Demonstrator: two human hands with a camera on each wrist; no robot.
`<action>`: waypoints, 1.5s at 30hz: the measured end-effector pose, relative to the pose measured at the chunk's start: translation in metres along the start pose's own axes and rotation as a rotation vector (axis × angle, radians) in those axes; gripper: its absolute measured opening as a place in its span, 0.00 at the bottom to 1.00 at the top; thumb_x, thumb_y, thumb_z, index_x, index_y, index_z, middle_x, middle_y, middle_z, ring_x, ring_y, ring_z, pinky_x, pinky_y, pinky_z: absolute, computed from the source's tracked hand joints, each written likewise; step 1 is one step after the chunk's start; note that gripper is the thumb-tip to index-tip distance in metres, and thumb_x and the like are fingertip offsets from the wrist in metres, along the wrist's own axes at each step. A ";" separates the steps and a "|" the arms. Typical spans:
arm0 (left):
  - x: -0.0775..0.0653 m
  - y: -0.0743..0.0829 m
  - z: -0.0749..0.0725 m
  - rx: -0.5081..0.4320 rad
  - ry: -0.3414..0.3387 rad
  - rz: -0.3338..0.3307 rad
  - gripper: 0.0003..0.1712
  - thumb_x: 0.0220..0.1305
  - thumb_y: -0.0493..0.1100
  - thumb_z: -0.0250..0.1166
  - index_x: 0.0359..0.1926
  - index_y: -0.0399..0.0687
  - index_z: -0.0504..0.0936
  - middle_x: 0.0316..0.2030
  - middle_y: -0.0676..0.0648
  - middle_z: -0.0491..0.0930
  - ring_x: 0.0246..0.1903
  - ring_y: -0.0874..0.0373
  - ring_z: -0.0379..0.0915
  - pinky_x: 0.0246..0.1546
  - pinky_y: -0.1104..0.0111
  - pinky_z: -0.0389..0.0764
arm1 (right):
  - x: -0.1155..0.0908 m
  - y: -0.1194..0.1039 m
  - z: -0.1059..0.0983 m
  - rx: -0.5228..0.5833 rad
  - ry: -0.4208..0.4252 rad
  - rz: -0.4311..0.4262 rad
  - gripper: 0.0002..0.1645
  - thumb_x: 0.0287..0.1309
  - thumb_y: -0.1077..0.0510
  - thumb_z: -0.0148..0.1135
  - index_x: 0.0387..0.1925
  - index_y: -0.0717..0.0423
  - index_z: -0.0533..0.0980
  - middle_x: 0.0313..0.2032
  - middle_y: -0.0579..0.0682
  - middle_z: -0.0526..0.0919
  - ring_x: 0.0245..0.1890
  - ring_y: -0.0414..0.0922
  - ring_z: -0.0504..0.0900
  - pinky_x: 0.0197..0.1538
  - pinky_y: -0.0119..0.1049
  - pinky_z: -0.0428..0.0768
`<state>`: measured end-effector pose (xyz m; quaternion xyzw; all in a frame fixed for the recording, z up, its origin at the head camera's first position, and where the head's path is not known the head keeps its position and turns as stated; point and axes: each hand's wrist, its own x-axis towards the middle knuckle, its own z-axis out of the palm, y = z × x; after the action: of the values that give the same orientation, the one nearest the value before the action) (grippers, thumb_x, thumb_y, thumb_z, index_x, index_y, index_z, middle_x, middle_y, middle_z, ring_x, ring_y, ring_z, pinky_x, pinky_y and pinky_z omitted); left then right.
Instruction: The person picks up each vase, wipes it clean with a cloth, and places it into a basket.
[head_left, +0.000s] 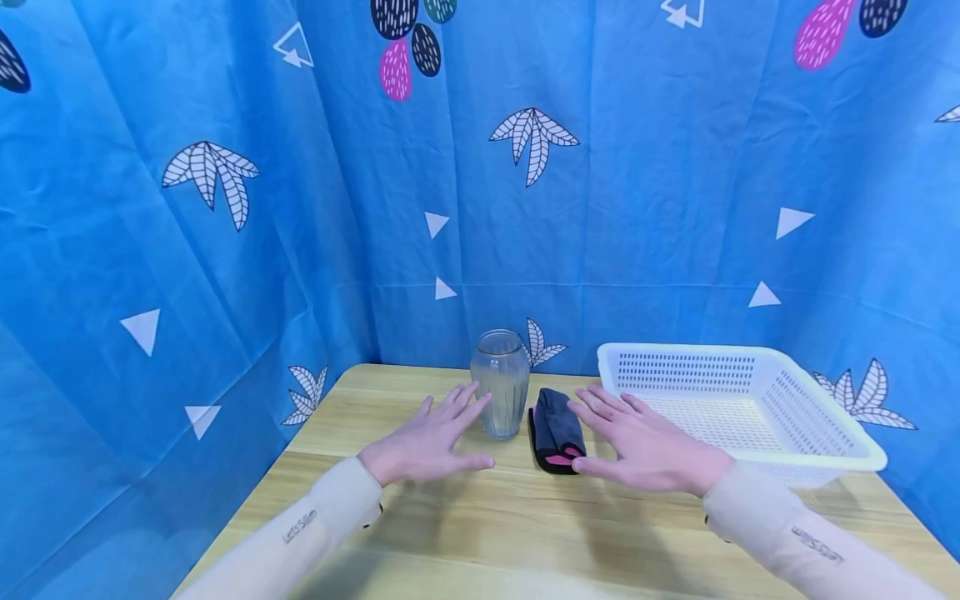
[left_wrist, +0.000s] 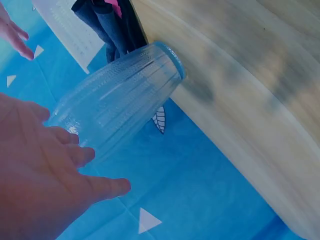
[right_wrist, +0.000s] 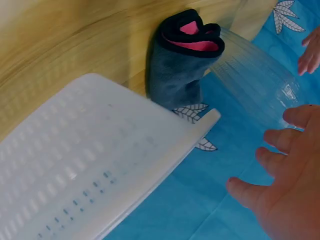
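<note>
A clear ribbed glass vase (head_left: 501,392) stands upright toward the back of the wooden table. To its right lies a folded dark grey cloth (head_left: 557,421) with black edging and a pink inside. My left hand (head_left: 431,437) hovers in front and to the left of the vase, fingers spread, holding nothing. My right hand (head_left: 648,442) hangs with fingers extended just right of the cloth, near the basket, and also holds nothing. In the left wrist view the vase (left_wrist: 125,95) appears beyond the left fingertips. The right wrist view shows the cloth (right_wrist: 185,60) standing folded beside the vase.
A white perforated plastic basket (head_left: 742,400) sits at the table's right side, partly behind my right hand. Blue patterned curtain (head_left: 525,233) hangs around the back and sides. The wooden tabletop (head_left: 510,533) extends toward me.
</note>
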<state>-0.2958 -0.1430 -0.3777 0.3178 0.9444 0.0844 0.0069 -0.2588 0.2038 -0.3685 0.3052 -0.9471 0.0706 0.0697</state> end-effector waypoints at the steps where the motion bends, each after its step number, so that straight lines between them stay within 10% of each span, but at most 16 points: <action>1: 0.002 -0.002 0.000 -0.007 0.011 -0.008 0.58 0.58 0.85 0.43 0.81 0.63 0.44 0.81 0.48 0.37 0.80 0.46 0.33 0.73 0.36 0.40 | 0.002 -0.001 0.001 -0.007 0.003 0.002 0.53 0.63 0.20 0.43 0.79 0.44 0.54 0.79 0.50 0.53 0.79 0.52 0.49 0.75 0.62 0.52; 9: 0.024 -0.017 0.000 -0.123 0.277 -0.101 0.29 0.66 0.61 0.64 0.61 0.50 0.81 0.52 0.50 0.85 0.53 0.54 0.81 0.57 0.54 0.77 | 0.031 -0.006 0.005 -0.039 0.084 0.000 0.31 0.67 0.43 0.61 0.64 0.59 0.76 0.59 0.58 0.82 0.59 0.56 0.81 0.61 0.53 0.78; 16: 0.055 -0.020 -0.007 -0.356 0.470 -0.251 0.30 0.67 0.57 0.64 0.64 0.48 0.75 0.53 0.49 0.80 0.53 0.50 0.77 0.53 0.54 0.79 | 0.063 -0.016 0.012 0.082 0.048 0.122 0.31 0.67 0.48 0.62 0.64 0.64 0.74 0.59 0.60 0.81 0.59 0.57 0.80 0.59 0.53 0.79; 28: 0.097 -0.002 -0.005 -0.546 0.496 -0.352 0.59 0.55 0.72 0.68 0.78 0.51 0.54 0.72 0.44 0.60 0.71 0.46 0.60 0.69 0.47 0.66 | 0.100 -0.017 0.065 0.045 -0.119 0.322 0.49 0.63 0.36 0.63 0.72 0.66 0.63 0.71 0.64 0.66 0.68 0.66 0.67 0.64 0.61 0.72; 45: 0.112 0.003 0.000 -0.591 0.470 -0.437 0.60 0.51 0.72 0.72 0.76 0.53 0.56 0.70 0.46 0.63 0.67 0.45 0.66 0.64 0.45 0.70 | 0.116 -0.005 0.104 0.092 -0.219 0.356 0.53 0.54 0.43 0.72 0.76 0.54 0.59 0.77 0.67 0.48 0.73 0.74 0.52 0.61 0.64 0.73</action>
<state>-0.3836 -0.0735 -0.3730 0.0672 0.9006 0.4177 -0.1000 -0.3579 0.1154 -0.4496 0.1418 -0.9838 0.0912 -0.0614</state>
